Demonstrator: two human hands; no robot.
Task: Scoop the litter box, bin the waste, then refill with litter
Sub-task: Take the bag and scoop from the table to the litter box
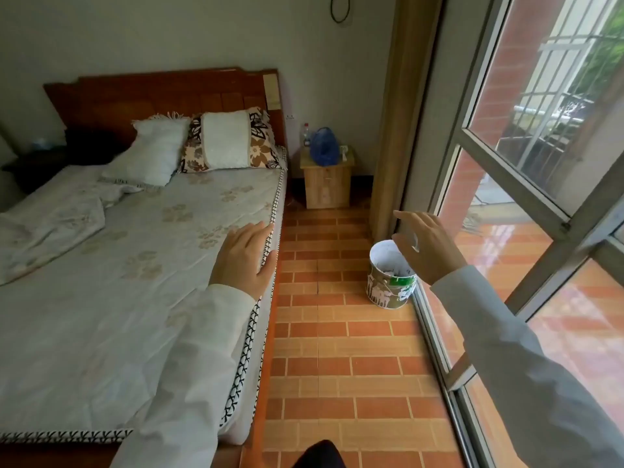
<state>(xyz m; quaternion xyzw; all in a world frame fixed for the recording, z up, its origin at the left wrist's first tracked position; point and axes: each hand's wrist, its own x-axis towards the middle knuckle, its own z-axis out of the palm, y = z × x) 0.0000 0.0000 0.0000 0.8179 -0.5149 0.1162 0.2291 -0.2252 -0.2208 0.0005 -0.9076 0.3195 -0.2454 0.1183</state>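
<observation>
Both hands are empty and spread. The left hand (pixel 244 256) hangs with straight fingers over the edge of the pale floral-quilted bed (pixel 135 265); whether it touches the quilt cannot be told. The right hand (pixel 427 246) is raised in the air with fingers loosely fanned, just above and beyond the small round printed metal bucket (pixel 388 285).

That bucket, standing on the orange brick-patterned tile floor (pixel 337 349) against the sliding glass door's frame (pixel 435 332), is the one landmark worth steering by. It holds crumpled white scraps, so it looks like the bin for the waste. No litter box, scoop or litter bag shows anywhere here — not beside the bucket, nor further back by the small wooden bedside stand (pixel 327 184) beyond it.

So the step in hand seems to be getting to the bin or searching for the box. To do it well: walk the floor strip between bed and bucket without knocking the bucket, grip it by the rim with the right hand, keep it upright so nothing spills — and carry it to wherever the box sits.
</observation>
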